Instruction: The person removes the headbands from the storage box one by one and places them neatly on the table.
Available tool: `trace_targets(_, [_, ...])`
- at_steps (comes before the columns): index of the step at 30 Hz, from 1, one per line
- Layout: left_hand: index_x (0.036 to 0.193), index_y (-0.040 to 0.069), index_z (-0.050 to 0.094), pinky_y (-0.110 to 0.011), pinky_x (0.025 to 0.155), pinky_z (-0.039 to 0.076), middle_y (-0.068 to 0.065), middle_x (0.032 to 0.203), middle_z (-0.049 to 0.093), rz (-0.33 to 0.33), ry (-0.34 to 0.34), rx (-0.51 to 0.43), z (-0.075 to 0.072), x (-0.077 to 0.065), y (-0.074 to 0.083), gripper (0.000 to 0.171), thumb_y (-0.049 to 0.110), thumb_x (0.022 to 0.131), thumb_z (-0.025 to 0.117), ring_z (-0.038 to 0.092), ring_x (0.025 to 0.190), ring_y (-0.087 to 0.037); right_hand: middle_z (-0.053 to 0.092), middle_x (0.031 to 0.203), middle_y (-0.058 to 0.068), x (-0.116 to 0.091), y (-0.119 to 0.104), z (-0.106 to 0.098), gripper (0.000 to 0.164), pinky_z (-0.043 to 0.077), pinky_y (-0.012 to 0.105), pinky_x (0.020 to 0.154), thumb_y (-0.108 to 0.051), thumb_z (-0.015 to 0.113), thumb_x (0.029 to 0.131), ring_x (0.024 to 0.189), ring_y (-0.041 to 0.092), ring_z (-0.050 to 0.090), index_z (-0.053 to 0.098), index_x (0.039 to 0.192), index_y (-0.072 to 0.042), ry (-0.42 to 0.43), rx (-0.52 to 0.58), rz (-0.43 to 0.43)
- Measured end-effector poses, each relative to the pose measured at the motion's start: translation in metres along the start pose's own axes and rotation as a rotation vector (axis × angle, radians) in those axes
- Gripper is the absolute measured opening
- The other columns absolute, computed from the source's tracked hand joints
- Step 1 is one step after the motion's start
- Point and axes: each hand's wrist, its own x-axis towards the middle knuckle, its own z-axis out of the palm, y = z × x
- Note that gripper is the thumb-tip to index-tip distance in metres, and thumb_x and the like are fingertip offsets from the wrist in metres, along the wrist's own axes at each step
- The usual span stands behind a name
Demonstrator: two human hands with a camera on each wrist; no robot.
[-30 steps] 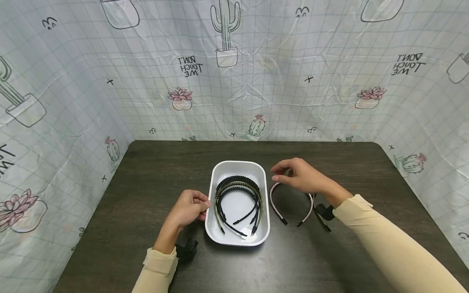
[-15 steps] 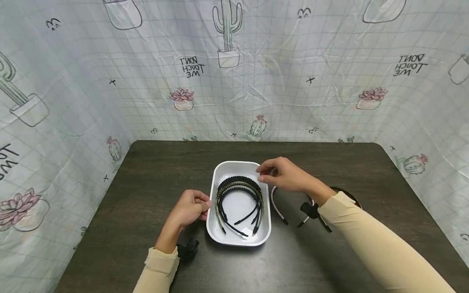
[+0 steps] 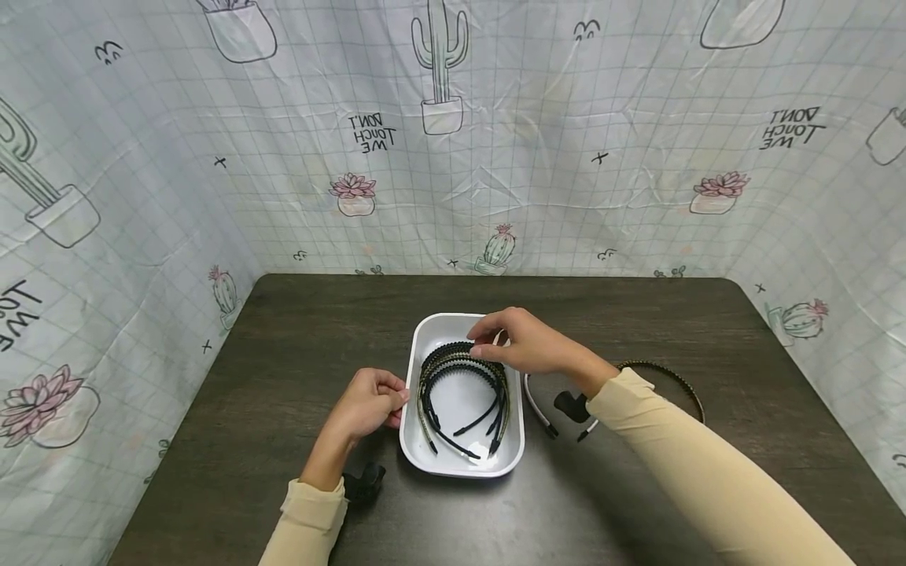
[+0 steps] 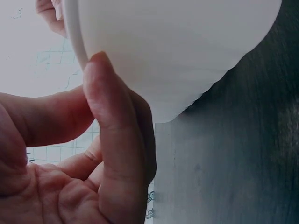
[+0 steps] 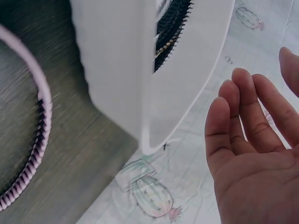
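Observation:
In the head view my left hand (image 3: 366, 405) is at the left rim of a white plastic tray (image 3: 463, 464). Its thumb and a bent finger (image 4: 122, 149) pinch the rim in the left wrist view. Several headbands (image 3: 463, 358), black and gold-toned with toothed edges, lie nested in the tray. Above the tray's far right side is my right hand (image 3: 520, 342), overlapping the top of the headbands in the head view. The right wrist view shows its fingers (image 5: 254, 116) gently bent and nothing held.
On the dark wooden table (image 3: 304, 330), right of the tray, lies a pale pink headband (image 5: 44, 107), partly hidden by the right arm. A gold-and-black headband (image 3: 675, 377) lies farther right. A patterned cloth (image 3: 531, 157) hangs behind and at both sides.
My right hand has moved left, from above the pink headband to above the tray. The gold-and-black headband shows more from behind the sleeve. My left hand stays at the rim.

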Motion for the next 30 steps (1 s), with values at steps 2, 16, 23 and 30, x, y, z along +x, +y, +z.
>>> trace_targets(2, [0.107, -0.014, 0.065, -0.025, 0.056, 0.058, -0.006, 0.075, 0.064, -0.002, 0.002, -0.001, 0.0, 0.0, 0.0, 0.017, 0.001, 0.099, 0.064, 0.06, 0.064, -0.014, 0.078, 0.111, 0.006, 0.003, -0.002, 0.002, 0.021, 0.059, 0.04, 0.088, -0.017, 0.072, 0.101, 0.091, 0.012, 0.068, 0.076, 0.117, -0.006, -0.01, -0.002, -0.014])
trace_targets(16, [0.107, -0.013, 0.066, -0.026, 0.057, 0.058, -0.006, 0.075, 0.064, -0.013, 0.004, 0.001, 0.001, 0.001, -0.001, 0.017, 0.002, 0.099, 0.064, 0.06, 0.065, -0.014, 0.078, 0.105, 0.004, 0.017, -0.014, 0.019, 0.018, 0.06, 0.038, 0.085, -0.015, 0.073, 0.1, 0.091, 0.011, 0.067, 0.077, 0.115, -0.006, -0.018, 0.004, -0.035])
trace_targets(23, [0.107, -0.013, 0.066, -0.026, 0.057, 0.059, -0.007, 0.076, 0.065, -0.016, 0.004, 0.002, 0.001, 0.003, -0.004, 0.016, 0.001, 0.099, 0.063, 0.061, 0.065, -0.014, 0.078, 0.11, 0.006, 0.023, -0.02, 0.026, 0.021, 0.061, 0.033, 0.087, -0.016, 0.072, 0.1, 0.096, 0.012, 0.069, 0.077, 0.117, -0.005, -0.015, 0.015, -0.024])
trace_targets(30, [0.106, -0.013, 0.067, -0.026, 0.057, 0.06, -0.007, 0.076, 0.065, -0.01, -0.001, 0.004, 0.0, 0.002, -0.004, 0.016, 0.0, 0.099, 0.063, 0.061, 0.065, -0.014, 0.078, 0.11, 0.006, 0.028, -0.023, 0.034, 0.022, 0.058, 0.027, 0.084, -0.017, 0.072, 0.1, 0.094, 0.012, 0.068, 0.076, 0.117, -0.004, -0.009, 0.019, -0.011])
